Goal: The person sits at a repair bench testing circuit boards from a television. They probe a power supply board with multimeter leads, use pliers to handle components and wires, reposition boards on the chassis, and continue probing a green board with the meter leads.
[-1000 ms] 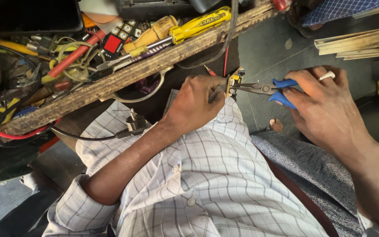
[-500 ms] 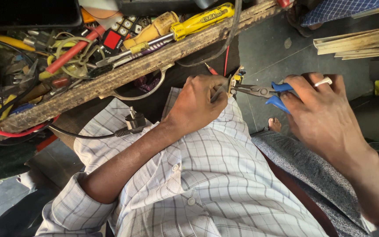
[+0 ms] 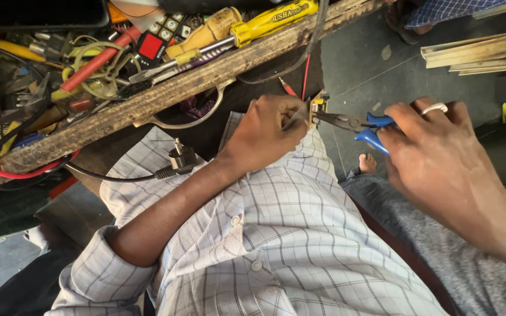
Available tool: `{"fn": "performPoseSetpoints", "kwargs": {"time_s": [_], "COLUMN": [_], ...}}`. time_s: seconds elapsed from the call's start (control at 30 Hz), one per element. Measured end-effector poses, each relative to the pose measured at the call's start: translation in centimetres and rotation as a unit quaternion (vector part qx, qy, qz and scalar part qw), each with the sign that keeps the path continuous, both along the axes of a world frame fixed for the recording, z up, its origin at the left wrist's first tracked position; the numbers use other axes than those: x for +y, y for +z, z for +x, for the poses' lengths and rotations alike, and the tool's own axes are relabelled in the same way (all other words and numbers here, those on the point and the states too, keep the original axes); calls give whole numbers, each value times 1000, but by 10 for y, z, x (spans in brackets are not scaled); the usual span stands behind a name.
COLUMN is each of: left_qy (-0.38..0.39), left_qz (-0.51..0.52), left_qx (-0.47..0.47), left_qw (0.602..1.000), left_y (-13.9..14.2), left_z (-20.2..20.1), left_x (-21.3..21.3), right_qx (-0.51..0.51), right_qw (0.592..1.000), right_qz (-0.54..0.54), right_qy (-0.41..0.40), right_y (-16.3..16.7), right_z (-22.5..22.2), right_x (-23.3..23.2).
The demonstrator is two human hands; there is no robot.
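Observation:
My left hand (image 3: 267, 134) is closed around a small circuit board (image 3: 318, 105), of which only the yellowish edge shows past my fingers. My right hand (image 3: 440, 152), with a silver ring on one finger, grips blue-handled needle-nose pliers (image 3: 352, 123). The plier jaws touch the edge of the board just beside my left thumb. Both hands are held above my lap, over my checked shirt. A red wire (image 3: 304, 76) runs up from the board toward the bench.
A rough wooden bench edge (image 3: 194, 88) crosses the top, loaded with yellow-handled screwdrivers (image 3: 265, 23), a red-handled tool (image 3: 98, 61), cables and small parts. A black mains plug (image 3: 180, 161) lies on my shirt. Pale strips (image 3: 481, 50) lie on the dark floor at right.
The view has shifted slightly; my two hands stay together at the board, with the pliers still at its edge and my right hand a little lower.

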State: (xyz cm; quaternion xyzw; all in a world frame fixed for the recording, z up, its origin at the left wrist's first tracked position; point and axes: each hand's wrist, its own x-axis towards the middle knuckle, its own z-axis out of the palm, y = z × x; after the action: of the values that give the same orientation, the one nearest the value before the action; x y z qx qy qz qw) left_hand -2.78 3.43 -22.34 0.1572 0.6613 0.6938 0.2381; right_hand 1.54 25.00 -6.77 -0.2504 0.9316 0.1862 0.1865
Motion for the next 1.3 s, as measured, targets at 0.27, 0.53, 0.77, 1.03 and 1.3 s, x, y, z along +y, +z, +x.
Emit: {"fn": "performPoseSetpoints", "kwargs": {"time_s": [0.27, 0.53, 0.77, 1.03, 1.3], "left_qy": [-41, -24, -36, -40, -24], "left_qz": [-33, -41, -57, -68, -51], "left_qx": [11, 35, 26, 9, 41], "left_qw": [999, 998, 997, 997, 998], "left_y": [-4, -4, -2, -3, -5], "left_z": [-6, -5, -6, -8, -6], "left_x": [-9, -11, -9, -11, -8], "right_qx": [1, 15, 31, 50, 66], "right_qw": [999, 996, 992, 987, 973], "right_qz": [34, 68, 89, 86, 148], "right_qy": [38, 50, 86, 126, 164], "right_y": [0, -7, -8, -10, 1], "right_z": [-8, -5, -6, -14, -12], "right_x": [6, 2, 6, 10, -5]}}
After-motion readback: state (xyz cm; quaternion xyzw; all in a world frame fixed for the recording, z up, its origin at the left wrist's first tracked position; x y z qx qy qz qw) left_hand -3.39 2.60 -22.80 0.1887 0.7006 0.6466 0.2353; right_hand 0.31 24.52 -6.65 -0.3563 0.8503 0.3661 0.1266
